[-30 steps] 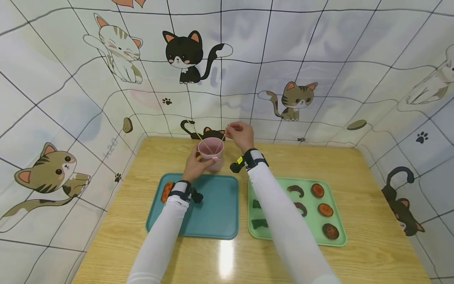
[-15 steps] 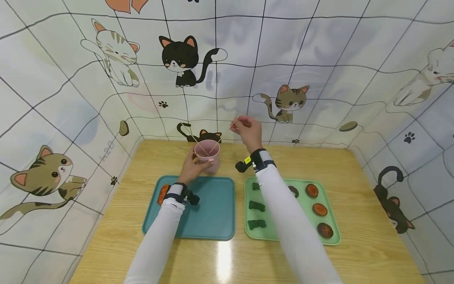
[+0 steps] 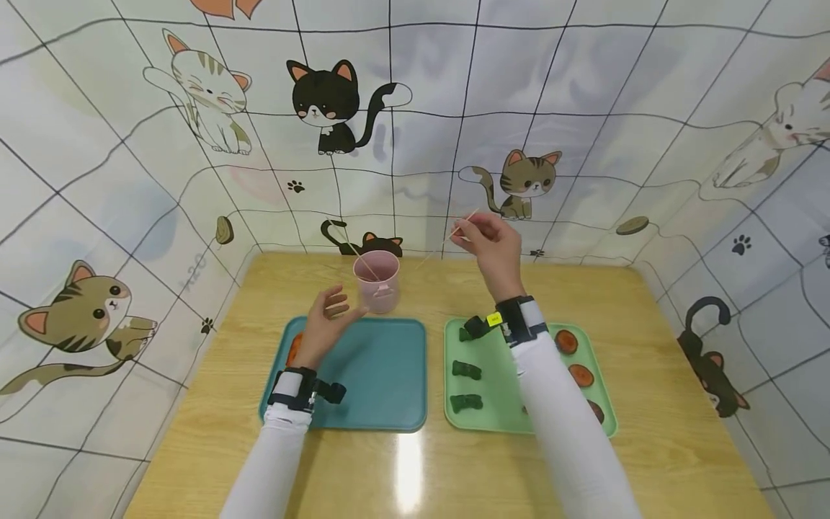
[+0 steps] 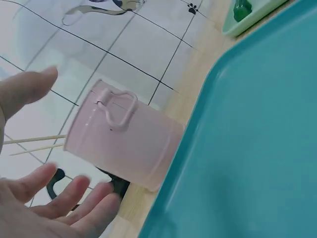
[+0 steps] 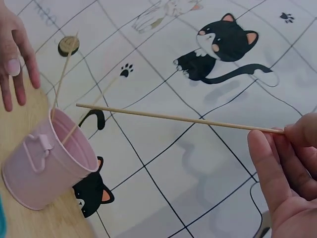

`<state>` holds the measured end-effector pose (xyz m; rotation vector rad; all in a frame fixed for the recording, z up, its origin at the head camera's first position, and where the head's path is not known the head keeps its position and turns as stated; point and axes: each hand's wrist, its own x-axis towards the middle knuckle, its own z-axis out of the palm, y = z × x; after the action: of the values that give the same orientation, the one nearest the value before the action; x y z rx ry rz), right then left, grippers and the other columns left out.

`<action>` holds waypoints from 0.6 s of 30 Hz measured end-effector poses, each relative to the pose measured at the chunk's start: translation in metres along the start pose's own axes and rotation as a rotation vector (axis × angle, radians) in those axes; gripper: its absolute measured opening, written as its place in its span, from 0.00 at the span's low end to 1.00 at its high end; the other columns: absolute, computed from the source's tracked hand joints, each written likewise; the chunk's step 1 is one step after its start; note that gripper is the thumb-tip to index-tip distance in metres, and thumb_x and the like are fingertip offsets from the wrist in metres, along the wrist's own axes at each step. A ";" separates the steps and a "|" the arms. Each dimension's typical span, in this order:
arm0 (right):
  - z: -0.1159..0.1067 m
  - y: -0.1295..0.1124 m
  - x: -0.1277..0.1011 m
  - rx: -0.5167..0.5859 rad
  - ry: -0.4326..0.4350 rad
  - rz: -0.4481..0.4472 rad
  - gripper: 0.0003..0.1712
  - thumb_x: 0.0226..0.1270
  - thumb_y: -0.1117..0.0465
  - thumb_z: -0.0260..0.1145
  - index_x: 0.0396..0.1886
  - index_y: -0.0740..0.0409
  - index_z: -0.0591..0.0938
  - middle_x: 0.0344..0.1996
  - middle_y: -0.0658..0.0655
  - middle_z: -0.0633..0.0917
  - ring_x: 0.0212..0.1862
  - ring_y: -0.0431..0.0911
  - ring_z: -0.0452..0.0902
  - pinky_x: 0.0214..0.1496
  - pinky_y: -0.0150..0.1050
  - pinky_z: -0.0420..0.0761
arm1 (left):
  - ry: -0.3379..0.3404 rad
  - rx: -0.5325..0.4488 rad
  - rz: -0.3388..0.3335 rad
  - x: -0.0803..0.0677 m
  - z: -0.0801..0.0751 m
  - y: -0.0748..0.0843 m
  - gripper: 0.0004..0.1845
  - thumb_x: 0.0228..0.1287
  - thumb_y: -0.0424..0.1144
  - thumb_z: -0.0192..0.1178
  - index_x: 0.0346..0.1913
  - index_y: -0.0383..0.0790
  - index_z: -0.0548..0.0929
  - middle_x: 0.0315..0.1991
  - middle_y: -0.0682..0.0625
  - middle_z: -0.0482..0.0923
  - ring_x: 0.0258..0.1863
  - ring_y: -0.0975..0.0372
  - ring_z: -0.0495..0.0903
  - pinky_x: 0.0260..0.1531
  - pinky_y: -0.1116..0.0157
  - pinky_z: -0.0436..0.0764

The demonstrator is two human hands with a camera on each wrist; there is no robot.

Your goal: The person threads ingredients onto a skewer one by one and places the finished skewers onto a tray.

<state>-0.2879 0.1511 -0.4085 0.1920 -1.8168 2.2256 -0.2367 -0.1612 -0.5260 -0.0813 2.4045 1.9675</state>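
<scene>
Tabletop (image 3: 668, 404) of pale wood, walled at 12, 9 and 3 o'clock by a cat-print backdrop (image 3: 415, 108). Teal tray (image 3: 382, 375) sits left of centre, green tray (image 3: 499, 375) just beside it at 3 o'clock, a narrow gap between them. Green tray carries dark green pieces (image 3: 467, 370) along its left side and round brown-orange slices (image 3: 581, 375) along its right, partly hidden by the right sleeve. An orange piece (image 3: 293, 348) shows at the teal tray's left edge, mostly hidden by the left wrist.

Pink cup (image 3: 377, 281) stands upright on the tabletop at 12 o'clock of the teal tray, just past its far rim, handle facing the person; thin wooden sticks (image 5: 63, 79) lean out of it toward 10 o'clock.

Left hand (image 3: 326, 321) hovers over the teal tray's far-left corner, fingers spread and relaxed, holding nothing, close to the cup at its 7 o'clock but apart from it.

Right hand (image 3: 491, 245) is raised above the tabletop at 2 o'clock of the cup, thumb and fingertips pinching one wooden skewer (image 5: 178, 118) near its end; the skewer is fully out of the cup, its free end pointing back toward the cup's rim.
</scene>
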 end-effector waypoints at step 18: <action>-0.027 0.026 -0.126 0.086 -0.063 0.083 0.12 0.70 0.64 0.70 0.46 0.69 0.81 0.42 0.56 0.88 0.46 0.46 0.89 0.53 0.47 0.88 | -0.403 0.024 0.080 -0.093 0.038 0.010 0.22 0.68 0.45 0.68 0.62 0.44 0.83 0.55 0.44 0.87 0.57 0.58 0.84 0.56 0.68 0.80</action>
<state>-0.1731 0.1574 -0.4722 0.2096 -1.7933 2.3827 -0.1445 -0.1202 -0.5180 0.3795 2.1952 1.7741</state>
